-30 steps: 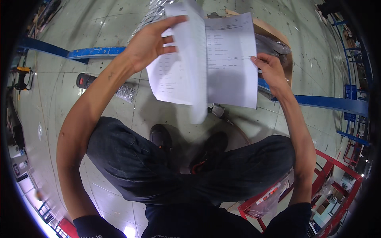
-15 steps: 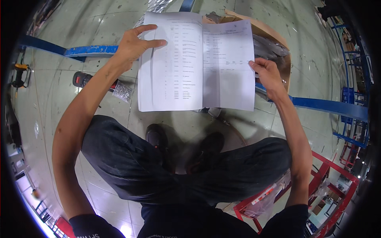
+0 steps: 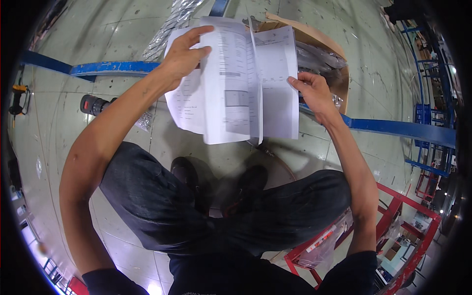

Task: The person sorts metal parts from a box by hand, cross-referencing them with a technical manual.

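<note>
A stack of printed white sheets (image 3: pixel 228 93) is held up above my knees, its pages fanned apart in the middle. My left hand (image 3: pixel 184 56) grips the top left part of a raised page, thumb and forefinger closed near its edge. Another sheet (image 3: pixel 189 105) hangs tilted behind that page on the left. The right edge of the rightmost sheet (image 3: pixel 279 98) is pinched by my right hand (image 3: pixel 314 93), thumb in front.
Behind the sheets, a cardboard box (image 3: pixel 340 81) holds plastic-wrapped parts. A blue metal bar (image 3: pixel 115 68) runs across the floor. A black and red power tool (image 3: pixel 93 104) lies left, beside a clear bag of small parts (image 3: pixel 144 121). A red metal frame (image 3: pixel 410 216) stands at lower right.
The sheets lay open as a flat spread; now they are fanned, with a left page lifted and turned toward the right. Both hands have shifted, my left one to the right, my right one slightly left.
</note>
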Action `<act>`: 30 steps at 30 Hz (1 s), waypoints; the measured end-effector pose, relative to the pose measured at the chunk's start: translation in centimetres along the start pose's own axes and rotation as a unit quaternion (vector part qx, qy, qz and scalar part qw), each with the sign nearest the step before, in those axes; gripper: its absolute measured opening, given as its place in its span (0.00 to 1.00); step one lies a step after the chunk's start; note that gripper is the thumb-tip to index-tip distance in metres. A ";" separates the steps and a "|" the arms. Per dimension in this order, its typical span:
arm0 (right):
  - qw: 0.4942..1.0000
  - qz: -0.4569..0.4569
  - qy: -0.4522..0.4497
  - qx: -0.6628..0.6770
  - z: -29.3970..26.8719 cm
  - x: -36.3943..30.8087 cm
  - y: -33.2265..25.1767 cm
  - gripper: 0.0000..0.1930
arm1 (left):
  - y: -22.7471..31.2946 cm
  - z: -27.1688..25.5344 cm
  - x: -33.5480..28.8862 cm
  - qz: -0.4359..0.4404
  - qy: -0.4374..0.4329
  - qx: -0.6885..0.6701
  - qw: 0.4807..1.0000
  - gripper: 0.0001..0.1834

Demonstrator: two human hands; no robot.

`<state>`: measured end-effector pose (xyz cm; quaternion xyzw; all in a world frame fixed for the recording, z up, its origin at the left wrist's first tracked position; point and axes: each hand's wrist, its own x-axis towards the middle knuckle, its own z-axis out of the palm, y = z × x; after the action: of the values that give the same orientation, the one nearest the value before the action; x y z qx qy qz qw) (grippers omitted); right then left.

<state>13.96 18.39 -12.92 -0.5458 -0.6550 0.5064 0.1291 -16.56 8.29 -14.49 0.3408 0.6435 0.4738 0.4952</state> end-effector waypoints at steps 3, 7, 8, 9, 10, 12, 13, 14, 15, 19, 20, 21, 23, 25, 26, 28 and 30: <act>1.000 0.011 -0.004 0.009 -0.3 -0.1 0.7 0.14 | -0.3 -1.5 -0.4 -0.010 0.014 0.035 0.999 0.28; 1.000 0.007 0.004 0.016 -0.5 0.6 1.2 0.14 | -0.7 -2.9 -0.4 -0.026 0.049 0.057 0.997 0.27; 1.000 -0.007 0.002 0.004 -0.6 0.6 1.1 0.14 | -0.6 -3.0 -0.4 -0.028 0.045 0.054 0.997 0.28; 1.000 -0.022 0.001 -0.008 -0.8 0.6 1.1 0.13 | -0.6 -3.1 -0.3 -0.029 0.044 0.057 0.997 0.28; 1.000 -0.023 -0.001 -0.003 -0.7 0.8 1.1 0.13 | -0.6 -3.3 -0.3 -0.028 0.049 0.060 0.997 0.28; 1.000 -0.014 -0.021 0.006 -0.5 1.0 1.1 0.10 | -0.7 -3.5 -0.4 -0.028 0.057 0.066 0.996 0.29; 1.000 -0.014 -0.020 0.008 -0.7 1.0 1.3 0.10 | -0.8 -3.4 -0.3 -0.027 0.059 0.062 0.996 0.30; 1.000 -0.018 -0.018 0.005 -0.8 1.1 1.5 0.09 | -0.9 -3.4 -0.2 -0.027 0.061 0.058 0.996 0.30; 1.000 -0.021 -0.016 0.001 -0.8 1.1 1.6 0.09 | -0.9 -3.4 -0.2 -0.026 0.060 0.059 0.996 0.30; 1.000 0.003 -0.022 0.007 -0.9 0.8 1.2 0.09 | -0.2 -3.0 -0.7 -0.021 0.086 0.055 0.995 0.34; 1.000 -0.005 -0.023 0.007 -1.0 0.9 1.6 0.09 | 0.0 -2.8 -0.8 -0.016 0.106 0.050 0.993 0.36; 1.000 -0.012 -0.024 0.007 -1.0 1.0 1.9 0.09 | 0.0 -2.7 -0.9 -0.016 0.106 0.049 0.993 0.36; 1.000 -0.019 -0.020 -0.002 -0.9 1.1 2.3 0.09 | 0.0 -2.8 -0.9 -0.034 0.165 0.046 0.985 0.38; 0.999 -0.026 -0.015 -0.011 -0.8 1.0 2.2 0.09 | 0.3 -2.9 -1.0 -0.040 0.193 0.043 0.979 0.38; 1.000 -0.021 -0.013 -0.009 -0.8 0.9 2.0 0.09 | 0.5 -3.0 -1.0 -0.047 0.220 0.039 0.974 0.38; 1.000 -0.016 -0.011 -0.006 -0.8 0.8 1.8 0.09 | 0.3 -3.4 -0.9 -0.039 0.220 0.045 0.974 0.39; 1.000 -0.014 -0.015 -0.016 -0.9 0.8 1.7 0.09 | -0.1 -3.6 -0.9 -0.032 0.220 0.050 0.974 0.40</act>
<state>15.29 19.32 -14.20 -0.5310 -0.6722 0.5023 0.1179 -19.82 6.51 -14.07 0.2318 0.7704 0.4881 0.3383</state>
